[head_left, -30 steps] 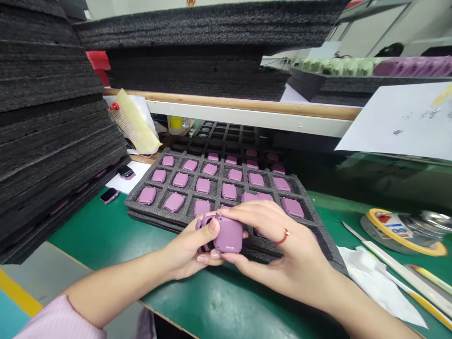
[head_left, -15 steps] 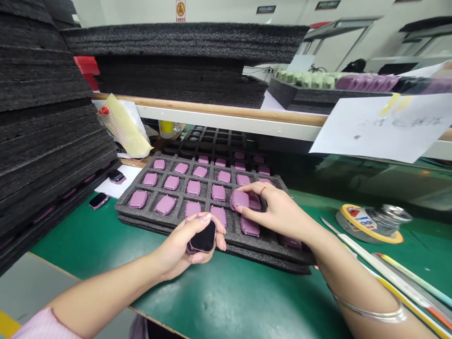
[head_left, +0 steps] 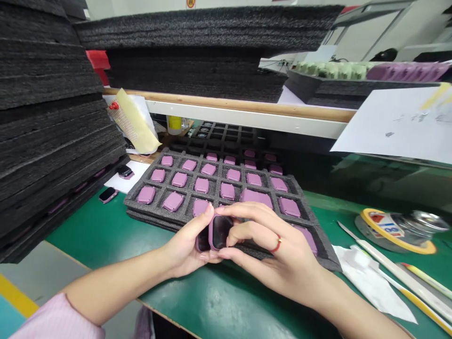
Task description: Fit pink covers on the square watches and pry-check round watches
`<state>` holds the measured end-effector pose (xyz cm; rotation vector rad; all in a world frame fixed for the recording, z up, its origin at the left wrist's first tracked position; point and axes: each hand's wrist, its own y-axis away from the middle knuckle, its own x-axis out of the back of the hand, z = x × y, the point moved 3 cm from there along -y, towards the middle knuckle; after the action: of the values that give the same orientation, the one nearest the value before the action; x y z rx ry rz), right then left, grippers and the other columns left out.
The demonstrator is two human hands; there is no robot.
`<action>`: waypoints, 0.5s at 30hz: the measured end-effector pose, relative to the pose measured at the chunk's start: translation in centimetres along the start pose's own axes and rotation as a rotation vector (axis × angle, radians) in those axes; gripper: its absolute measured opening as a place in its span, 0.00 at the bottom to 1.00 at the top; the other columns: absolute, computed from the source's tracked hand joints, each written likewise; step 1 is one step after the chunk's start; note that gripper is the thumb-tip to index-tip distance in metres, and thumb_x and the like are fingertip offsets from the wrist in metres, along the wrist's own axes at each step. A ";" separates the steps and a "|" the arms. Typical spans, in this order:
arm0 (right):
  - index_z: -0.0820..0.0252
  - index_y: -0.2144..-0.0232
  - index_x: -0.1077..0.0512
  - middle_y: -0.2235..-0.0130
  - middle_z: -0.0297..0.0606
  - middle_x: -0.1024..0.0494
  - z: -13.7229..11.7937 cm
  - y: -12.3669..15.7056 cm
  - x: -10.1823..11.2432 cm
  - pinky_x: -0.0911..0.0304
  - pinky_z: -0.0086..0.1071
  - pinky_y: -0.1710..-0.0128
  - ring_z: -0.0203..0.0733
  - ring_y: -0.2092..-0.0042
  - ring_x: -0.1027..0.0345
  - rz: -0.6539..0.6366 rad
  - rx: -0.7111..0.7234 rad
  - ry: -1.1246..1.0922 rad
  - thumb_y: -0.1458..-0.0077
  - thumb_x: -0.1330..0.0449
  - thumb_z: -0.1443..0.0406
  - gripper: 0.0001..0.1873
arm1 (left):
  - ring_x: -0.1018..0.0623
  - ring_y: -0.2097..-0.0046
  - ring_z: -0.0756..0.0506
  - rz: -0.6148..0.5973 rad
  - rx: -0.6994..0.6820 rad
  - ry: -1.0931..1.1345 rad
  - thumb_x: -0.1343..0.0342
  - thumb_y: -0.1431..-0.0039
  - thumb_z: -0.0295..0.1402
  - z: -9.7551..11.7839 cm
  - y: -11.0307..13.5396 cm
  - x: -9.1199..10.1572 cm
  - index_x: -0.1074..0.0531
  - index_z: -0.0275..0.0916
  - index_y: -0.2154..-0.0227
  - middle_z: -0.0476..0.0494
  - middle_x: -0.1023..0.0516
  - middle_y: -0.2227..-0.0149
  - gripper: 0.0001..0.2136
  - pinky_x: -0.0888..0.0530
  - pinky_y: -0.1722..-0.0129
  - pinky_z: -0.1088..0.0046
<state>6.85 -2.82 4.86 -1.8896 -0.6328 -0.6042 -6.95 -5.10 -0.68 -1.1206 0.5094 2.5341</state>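
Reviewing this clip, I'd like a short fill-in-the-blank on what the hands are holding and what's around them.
The left hand and right hand hold a pink watch body with its ____ screen showing.
A thin ring on the right hand is ____.
A dark foam tray rests on a ____ workbench.

Missing words: dark, red, green.

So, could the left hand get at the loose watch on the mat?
Probably yes: the left hand must first release the held watch, but only green mat lies between it and the loose watch, beside the foam tray.
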 end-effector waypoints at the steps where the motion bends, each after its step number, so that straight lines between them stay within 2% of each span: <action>1: 0.57 0.65 0.29 0.52 0.44 0.20 0.1 0.0 -0.1 0.29 0.40 0.50 0.43 0.53 0.25 0.016 0.002 0.002 0.41 0.35 0.69 0.05 | 0.43 0.85 0.59 -0.009 0.002 0.004 0.35 0.50 0.56 0.0 0.0 0.0 0.27 0.33 0.72 0.54 0.34 0.82 0.26 0.51 0.85 0.83; 5: 0.57 0.65 0.28 0.52 0.46 0.20 0.2 0.0 0.0 0.28 0.42 0.50 0.46 0.52 0.24 0.077 -0.007 0.006 0.41 0.35 0.69 0.05 | 0.41 0.84 0.59 -0.041 -0.006 0.034 0.35 0.48 0.55 0.1 -0.1 0.1 0.27 0.32 0.71 0.53 0.33 0.82 0.25 0.50 0.85 0.84; 9: 0.55 0.66 0.27 0.58 0.41 0.18 0.2 -0.3 0.5 0.26 0.40 0.56 0.43 0.58 0.22 0.158 -0.082 -0.040 0.41 0.36 0.70 0.05 | 0.40 0.83 0.59 -0.055 -0.020 0.041 0.36 0.45 0.52 0.1 -0.1 0.2 0.27 0.32 0.71 0.50 0.30 0.79 0.23 0.48 0.84 0.84; 12: 0.53 0.69 0.27 0.65 0.37 0.18 0.5 -0.1 1.2 0.25 0.39 0.62 0.43 0.63 0.22 0.314 -0.235 -0.147 0.41 0.36 0.68 0.06 | 0.39 0.83 0.58 -0.066 -0.008 0.028 0.38 0.42 0.51 0.1 -0.1 0.2 0.24 0.31 0.66 0.45 0.25 0.74 0.22 0.50 0.85 0.82; 15: 0.53 0.71 0.28 0.66 0.35 0.18 1.3 0.4 1.8 0.25 0.37 0.71 0.39 0.74 0.24 0.503 -0.395 -0.350 0.40 0.35 0.64 0.08 | 0.39 0.83 0.58 -0.083 -0.010 0.044 0.39 0.41 0.49 0.2 -0.1 0.1 0.22 0.32 0.61 0.40 0.20 0.69 0.21 0.51 0.85 0.81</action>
<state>8.61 -1.49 5.36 -2.4408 -0.2364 -0.0688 -7.13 -4.89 -0.66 -1.1788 0.4526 2.4486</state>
